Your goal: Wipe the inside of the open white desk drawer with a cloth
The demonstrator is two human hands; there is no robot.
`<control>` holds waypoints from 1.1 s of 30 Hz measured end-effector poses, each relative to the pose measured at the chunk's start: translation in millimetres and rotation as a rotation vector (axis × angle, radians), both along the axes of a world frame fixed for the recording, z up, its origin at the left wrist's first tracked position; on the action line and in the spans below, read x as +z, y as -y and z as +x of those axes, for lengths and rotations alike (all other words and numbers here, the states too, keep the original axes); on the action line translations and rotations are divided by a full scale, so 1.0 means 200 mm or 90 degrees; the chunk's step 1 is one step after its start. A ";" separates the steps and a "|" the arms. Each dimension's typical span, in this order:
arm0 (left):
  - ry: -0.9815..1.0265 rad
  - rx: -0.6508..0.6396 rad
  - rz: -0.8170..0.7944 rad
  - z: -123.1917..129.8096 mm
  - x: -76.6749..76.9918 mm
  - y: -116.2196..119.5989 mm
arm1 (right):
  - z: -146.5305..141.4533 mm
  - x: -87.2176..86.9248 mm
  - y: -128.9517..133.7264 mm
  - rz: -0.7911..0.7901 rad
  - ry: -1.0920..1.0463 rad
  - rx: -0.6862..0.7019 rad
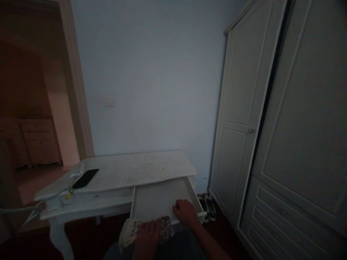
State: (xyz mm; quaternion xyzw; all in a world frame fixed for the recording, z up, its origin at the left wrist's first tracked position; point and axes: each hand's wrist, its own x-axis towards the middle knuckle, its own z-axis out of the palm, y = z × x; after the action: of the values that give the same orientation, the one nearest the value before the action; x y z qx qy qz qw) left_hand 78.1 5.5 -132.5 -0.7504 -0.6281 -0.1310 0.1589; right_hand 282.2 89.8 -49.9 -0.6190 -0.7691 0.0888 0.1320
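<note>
Patterned cloth (127, 230) is lying, in the head view, by the open drawer's (157, 198) front; the left hand (149, 231) is partly covering it, grip impossible to tell, while the right hand (186, 213) is curling narrowly over the drawer's right side.

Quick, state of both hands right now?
Left hand: on the patterned fabric, fingers bent over it; firm grip can't be told.
Right hand: loosely closed, over the open drawer; nothing visible in it.

Open pale drawer (153, 202); patterned cloth (130, 229)
Drawer pulled out toward six o'clock; cream-and-brown cloth bunched at its seven o'clock, by the near edge
</note>
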 end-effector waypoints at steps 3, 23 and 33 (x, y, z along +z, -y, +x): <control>0.006 -0.032 0.042 0.07 -0.03 -0.02 | 0.00 0.00 0.00 0.004 0.004 0.000; 0.031 0.033 -0.049 -0.30 -0.05 0.09 | 0.00 -0.03 -0.02 0.000 -0.003 0.013; 0.067 -0.048 0.018 0.04 -0.17 -0.04 | 0.01 -0.02 0.00 0.007 0.019 0.010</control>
State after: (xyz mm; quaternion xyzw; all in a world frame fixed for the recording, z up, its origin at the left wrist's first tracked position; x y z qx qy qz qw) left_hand 86.9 13.4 -166.6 -0.7633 -0.6049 -0.1853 0.1313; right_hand 283.7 89.4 -53.4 -0.6135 -0.7762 0.0764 0.1232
